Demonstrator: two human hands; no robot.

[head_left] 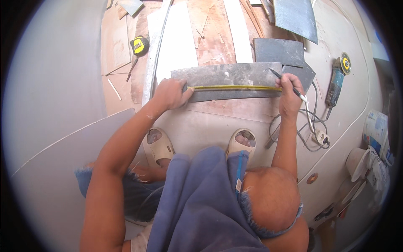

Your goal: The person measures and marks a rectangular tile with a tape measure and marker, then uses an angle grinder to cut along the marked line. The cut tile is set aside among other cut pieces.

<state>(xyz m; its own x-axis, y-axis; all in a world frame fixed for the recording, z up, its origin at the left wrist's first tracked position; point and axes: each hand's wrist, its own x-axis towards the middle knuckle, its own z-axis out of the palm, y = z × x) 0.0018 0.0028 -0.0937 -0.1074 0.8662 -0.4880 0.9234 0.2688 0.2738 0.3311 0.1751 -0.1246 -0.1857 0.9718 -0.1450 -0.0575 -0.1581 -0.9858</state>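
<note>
A long dark grey, dusty tile strip [226, 72] lies across the boards, with a yellow measuring strip [235, 87] along it. My left hand [172, 92] grips the left end, thumb at the measuring strip. My right hand [289, 94] is closed around a dark pencil-like marker [275, 72], tip over the tile's upper right, fingers beside the strip's right end.
White and wooden boards [210, 29], grey tiles [294, 17] and a metal bar [149, 84] lie ahead. A tape measure [140, 45] is left, an angle grinder [336, 80] right, with cables and a socket block [321, 137]. Buckets [373, 130] stand far right.
</note>
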